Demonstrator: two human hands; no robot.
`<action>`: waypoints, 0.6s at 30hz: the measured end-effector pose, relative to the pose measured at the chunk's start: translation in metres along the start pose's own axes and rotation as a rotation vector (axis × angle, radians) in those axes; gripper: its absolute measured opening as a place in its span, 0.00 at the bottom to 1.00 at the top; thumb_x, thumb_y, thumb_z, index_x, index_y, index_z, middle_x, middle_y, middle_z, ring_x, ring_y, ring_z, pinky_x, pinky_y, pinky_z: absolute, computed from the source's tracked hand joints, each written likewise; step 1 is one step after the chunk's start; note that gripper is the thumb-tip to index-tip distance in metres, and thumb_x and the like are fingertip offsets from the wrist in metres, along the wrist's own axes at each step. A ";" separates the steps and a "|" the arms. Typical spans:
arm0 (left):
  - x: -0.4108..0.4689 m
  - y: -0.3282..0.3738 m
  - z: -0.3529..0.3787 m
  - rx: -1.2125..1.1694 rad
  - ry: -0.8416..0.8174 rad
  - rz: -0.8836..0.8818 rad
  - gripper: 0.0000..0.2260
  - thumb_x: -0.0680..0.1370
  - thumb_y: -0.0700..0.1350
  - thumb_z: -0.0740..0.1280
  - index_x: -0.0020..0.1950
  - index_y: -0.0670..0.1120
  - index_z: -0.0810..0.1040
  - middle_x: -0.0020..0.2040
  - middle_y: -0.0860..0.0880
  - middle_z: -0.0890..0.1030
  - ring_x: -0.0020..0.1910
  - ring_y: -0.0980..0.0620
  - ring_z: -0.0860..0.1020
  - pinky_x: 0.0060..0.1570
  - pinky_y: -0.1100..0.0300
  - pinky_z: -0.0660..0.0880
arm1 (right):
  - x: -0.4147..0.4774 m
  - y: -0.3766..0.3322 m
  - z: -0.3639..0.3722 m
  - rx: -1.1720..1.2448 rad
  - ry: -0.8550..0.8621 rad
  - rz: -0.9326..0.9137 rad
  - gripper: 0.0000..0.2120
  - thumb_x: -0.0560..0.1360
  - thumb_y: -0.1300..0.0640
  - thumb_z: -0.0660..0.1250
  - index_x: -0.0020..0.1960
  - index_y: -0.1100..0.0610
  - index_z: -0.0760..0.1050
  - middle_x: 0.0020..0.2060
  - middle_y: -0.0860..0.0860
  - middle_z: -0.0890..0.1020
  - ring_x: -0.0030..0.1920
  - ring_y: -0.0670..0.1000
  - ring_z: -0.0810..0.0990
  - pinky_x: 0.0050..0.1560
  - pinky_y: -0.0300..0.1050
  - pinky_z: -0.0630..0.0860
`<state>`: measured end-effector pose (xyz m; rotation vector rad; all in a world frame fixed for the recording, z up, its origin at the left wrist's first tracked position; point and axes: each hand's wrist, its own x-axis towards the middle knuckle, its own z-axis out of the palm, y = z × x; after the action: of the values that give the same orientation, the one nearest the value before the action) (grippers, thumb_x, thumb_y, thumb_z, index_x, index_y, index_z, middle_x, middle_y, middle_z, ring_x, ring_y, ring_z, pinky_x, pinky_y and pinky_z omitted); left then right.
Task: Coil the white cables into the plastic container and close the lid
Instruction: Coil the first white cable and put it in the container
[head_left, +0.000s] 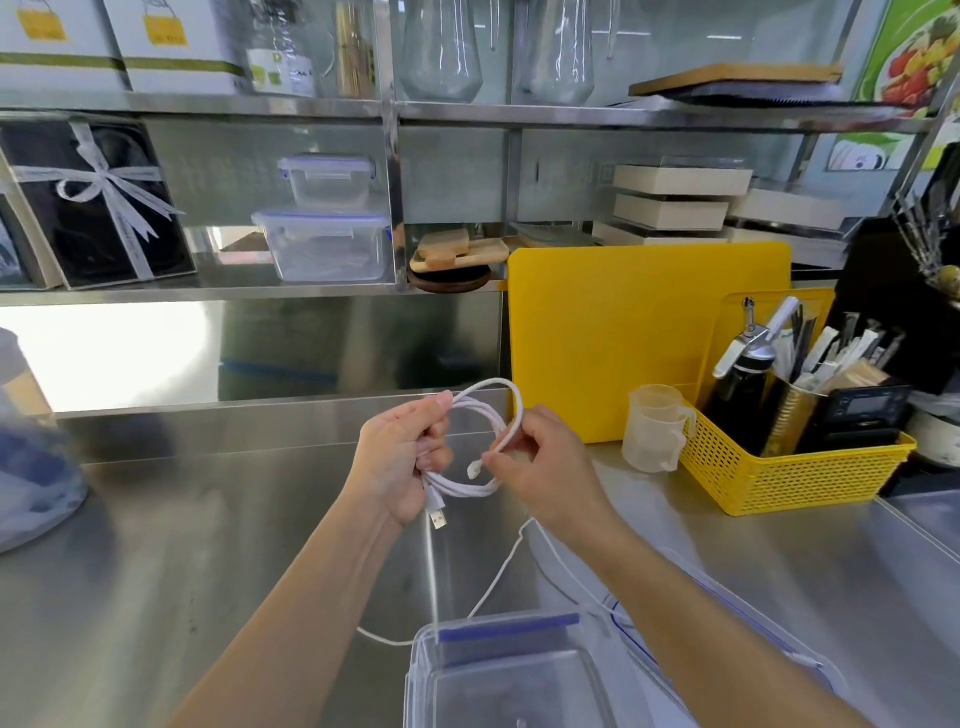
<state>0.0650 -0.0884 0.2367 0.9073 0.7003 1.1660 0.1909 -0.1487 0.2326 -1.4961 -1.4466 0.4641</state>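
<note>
Two hands on coil (511, 434): left hand (400, 462) grips loops, right hand (540, 462) pinches end. Risk: slack grip, loops spring apart.

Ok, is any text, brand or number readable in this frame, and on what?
None can be read.
Yellow labels on the white cardboard boxes: blurred.
Green label on the clear plastic bottle: blurred.
Print on the white ribbon round the black box: too small.

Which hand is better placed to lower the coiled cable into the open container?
Left, probably. The left hand grips the whole coiled cable; the right hand only pinches its loose end.
</note>
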 end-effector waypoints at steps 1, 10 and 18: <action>0.000 0.001 0.000 -0.022 -0.002 -0.012 0.10 0.76 0.37 0.65 0.34 0.40 0.78 0.24 0.51 0.67 0.17 0.60 0.60 0.16 0.70 0.59 | -0.001 0.001 0.003 0.000 0.044 -0.002 0.06 0.67 0.65 0.69 0.39 0.57 0.72 0.38 0.46 0.70 0.38 0.46 0.72 0.38 0.37 0.70; 0.001 -0.003 0.006 -0.051 -0.032 -0.075 0.09 0.76 0.38 0.64 0.36 0.40 0.76 0.23 0.51 0.67 0.17 0.59 0.60 0.16 0.70 0.60 | -0.004 0.008 0.008 0.490 -0.055 0.113 0.12 0.69 0.63 0.62 0.46 0.48 0.67 0.33 0.53 0.71 0.29 0.48 0.69 0.28 0.39 0.67; 0.005 0.012 0.000 -0.051 -0.031 -0.037 0.11 0.76 0.38 0.65 0.34 0.42 0.74 0.24 0.51 0.68 0.17 0.60 0.61 0.16 0.70 0.61 | -0.015 0.028 -0.009 0.373 -0.124 0.086 0.11 0.68 0.49 0.67 0.48 0.51 0.73 0.27 0.43 0.70 0.26 0.40 0.68 0.26 0.30 0.64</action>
<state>0.0608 -0.0815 0.2468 0.8647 0.6569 1.1294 0.2104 -0.1603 0.2084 -1.2483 -1.3063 0.8426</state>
